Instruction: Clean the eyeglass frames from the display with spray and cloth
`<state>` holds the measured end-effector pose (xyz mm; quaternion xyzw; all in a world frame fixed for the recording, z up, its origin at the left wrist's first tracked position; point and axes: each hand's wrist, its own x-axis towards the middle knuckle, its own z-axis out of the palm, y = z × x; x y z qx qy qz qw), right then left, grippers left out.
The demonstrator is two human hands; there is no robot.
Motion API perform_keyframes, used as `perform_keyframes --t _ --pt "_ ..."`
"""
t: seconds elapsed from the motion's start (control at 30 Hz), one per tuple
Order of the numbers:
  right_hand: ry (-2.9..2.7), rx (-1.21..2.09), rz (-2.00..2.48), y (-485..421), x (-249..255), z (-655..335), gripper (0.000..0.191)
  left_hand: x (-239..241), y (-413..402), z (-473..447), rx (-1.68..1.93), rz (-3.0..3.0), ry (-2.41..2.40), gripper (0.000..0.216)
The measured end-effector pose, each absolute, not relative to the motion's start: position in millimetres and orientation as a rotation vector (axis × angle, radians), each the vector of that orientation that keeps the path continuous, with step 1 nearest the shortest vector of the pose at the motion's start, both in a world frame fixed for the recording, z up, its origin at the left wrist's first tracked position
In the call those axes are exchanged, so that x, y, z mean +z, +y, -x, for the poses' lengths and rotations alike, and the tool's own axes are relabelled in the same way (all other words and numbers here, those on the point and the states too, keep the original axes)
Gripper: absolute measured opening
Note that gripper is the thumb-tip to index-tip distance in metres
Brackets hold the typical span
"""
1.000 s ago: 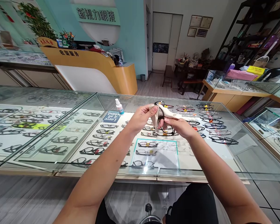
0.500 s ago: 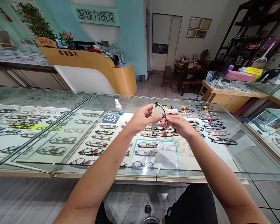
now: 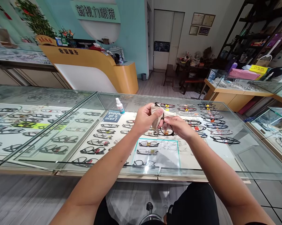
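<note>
Above the glass display counter [image 3: 225, 153], my left hand [image 3: 145, 118] is closed on a beige cleaning cloth [image 3: 156, 113] wrapped around one lens. My right hand [image 3: 180, 126] pinches a pair of black-framed glasses [image 3: 166, 129] by the other lens rim. Both hands meet over the middle of the counter. Part of the frame is hidden under the cloth and fingers.
A small white spray bottle [image 3: 119, 106] with a blue label stands on the glass to the left of my hands. Rows of spectacle frames [image 3: 94, 150] lie inside the case. A yellow reception desk [image 3: 94, 67] is behind, and another glass counter [image 3: 244, 86] stands at the right.
The cloth has shifted from draped over the frame to bunched tighter in my left hand. The glasses have tilted, with one lens now showing below my right fingers.
</note>
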<state>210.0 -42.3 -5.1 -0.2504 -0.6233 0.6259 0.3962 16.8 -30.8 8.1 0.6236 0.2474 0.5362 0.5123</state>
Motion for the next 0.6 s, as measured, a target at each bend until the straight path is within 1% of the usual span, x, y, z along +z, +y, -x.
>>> perform_keyframes --t 0.13,0.37,0.5,0.6 --pt "-1.582 1.548 0.673 -39 -8 -213 0.046 10 -27 -15 1.326 -1.549 0.614 0.057" --pt "-1.525 1.435 0.748 -32 -3 -222 0.040 11 -10 0 1.114 -1.605 0.572 0.054" --pt "-1.493 1.472 0.700 -33 -1 -220 0.039 10 -14 -5 1.109 -1.592 0.544 0.050" --pt "-1.485 1.528 0.648 -36 -1 -214 0.041 8 -17 -12 1.157 -1.566 0.539 0.052"
